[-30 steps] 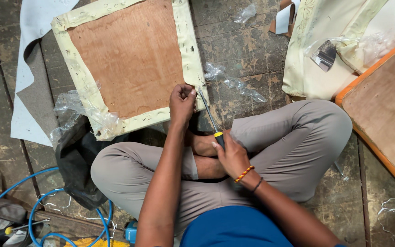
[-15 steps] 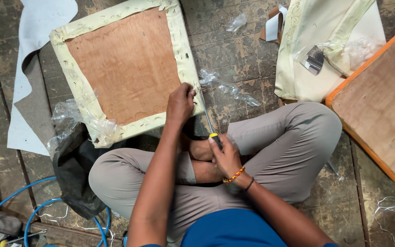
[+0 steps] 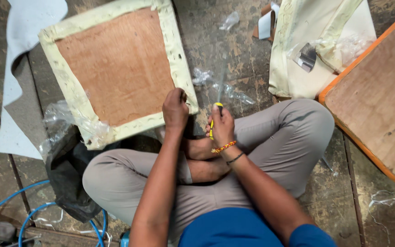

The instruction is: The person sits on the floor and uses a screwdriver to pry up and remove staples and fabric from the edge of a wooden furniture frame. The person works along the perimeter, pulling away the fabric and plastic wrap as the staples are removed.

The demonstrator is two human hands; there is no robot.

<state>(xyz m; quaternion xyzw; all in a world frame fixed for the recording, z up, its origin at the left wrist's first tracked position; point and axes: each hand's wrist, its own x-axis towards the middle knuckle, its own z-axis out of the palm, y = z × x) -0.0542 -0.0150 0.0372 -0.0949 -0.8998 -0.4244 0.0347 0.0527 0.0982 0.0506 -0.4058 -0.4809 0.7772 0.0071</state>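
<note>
The near corner of the seat board [image 3: 120,68], plywood wrapped at its edges in pale fabric, is gripped by the closed left hand [image 3: 175,110]. A yellow-handled screwdriver [image 3: 216,107] is held in the clenched right hand [image 3: 222,128], its blade blurred and pointed away just beside that corner. The work is best done with the board pinned firmly and the blade kept low against the edge. The board lies on a worn, stained floor [image 3: 234,59] among plastic scraps; 1 orange-edged board [image 3: 376,100] and blue hoses [image 3: 28,215] lie nearby.

One head-worn view; we look steeply down. Near: crossed legs [image 3: 216,174]. Far: floor [image 3: 234,50]. No second view shares anything.
</note>
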